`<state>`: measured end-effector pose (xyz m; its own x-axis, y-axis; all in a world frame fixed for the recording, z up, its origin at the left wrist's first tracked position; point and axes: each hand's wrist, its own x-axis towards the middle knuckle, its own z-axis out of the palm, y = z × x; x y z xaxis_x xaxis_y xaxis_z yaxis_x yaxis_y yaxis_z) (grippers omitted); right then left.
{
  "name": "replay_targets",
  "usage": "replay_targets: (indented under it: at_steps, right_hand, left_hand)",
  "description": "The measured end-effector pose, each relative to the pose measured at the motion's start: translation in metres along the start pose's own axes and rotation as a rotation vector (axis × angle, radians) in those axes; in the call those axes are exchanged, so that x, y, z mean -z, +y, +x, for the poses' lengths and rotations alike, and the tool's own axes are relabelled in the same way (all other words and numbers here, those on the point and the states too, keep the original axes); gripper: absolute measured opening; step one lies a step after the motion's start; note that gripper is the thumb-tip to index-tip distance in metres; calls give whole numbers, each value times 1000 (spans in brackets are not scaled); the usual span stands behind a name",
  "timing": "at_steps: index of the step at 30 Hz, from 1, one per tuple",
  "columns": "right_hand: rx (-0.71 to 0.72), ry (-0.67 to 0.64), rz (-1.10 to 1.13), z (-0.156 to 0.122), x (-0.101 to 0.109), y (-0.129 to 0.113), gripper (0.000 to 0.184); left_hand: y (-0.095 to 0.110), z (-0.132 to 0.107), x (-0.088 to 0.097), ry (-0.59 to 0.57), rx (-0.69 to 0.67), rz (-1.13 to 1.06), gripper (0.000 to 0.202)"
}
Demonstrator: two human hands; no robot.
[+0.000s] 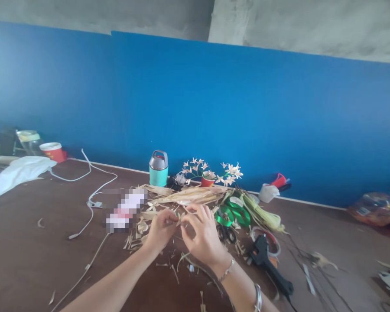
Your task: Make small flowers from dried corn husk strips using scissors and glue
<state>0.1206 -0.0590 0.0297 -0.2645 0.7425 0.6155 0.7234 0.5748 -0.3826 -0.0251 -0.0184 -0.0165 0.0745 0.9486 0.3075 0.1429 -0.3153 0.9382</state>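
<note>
My left hand (160,229) and my right hand (203,236) meet over the brown table (35,260), fingers pinched together on a small pale dried-leaf piece (179,218) held between them. A pile of dried corn husks (188,195) lies just beyond the hands. Husk scraps litter the table under my wrists. Bracelets circle my right wrist. Behind the pile stands a small red pot of pale husk flowers (211,173).
A black glue gun (268,266) lies right of my right arm, with scissors (225,232) and green ribbon rolls (234,214) near it. A teal container (158,169), white cables (91,203), a white cloth (19,171), a red cup (53,151) and yellow straw bundle (261,214) sit around.
</note>
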Motion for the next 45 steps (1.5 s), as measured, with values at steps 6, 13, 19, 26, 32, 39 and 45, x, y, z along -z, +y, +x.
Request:
replay_targets:
  at_steps: [6,13,19,26,32,39,45]
  right_hand:
    - [41,-10,-167,-6,-6,-4,12]
    - [7,86,-149,-8,-11,-2,11]
    - [-2,92,-110,-9,-10,-6,11]
    - [-101,231,79,-7,-10,1,14]
    - [-387,148,375,-1,-15,6,8]
    - [-423,89,530,2,-11,3,9]
    - [-489,88,605,1,-15,9,14]
  left_hand:
    - [-5,-2,-3,72,-40,128,11]
    - [-1,-4,-5,93,-102,148,12]
    - [6,-6,-3,81,-57,67,11]
    - [10,-3,-2,54,101,-238,21]
    - [12,-2,-2,15,143,-354,23]
    - [9,-3,-3,-5,136,-309,23]
    - [13,-4,-2,1,148,-357,21]
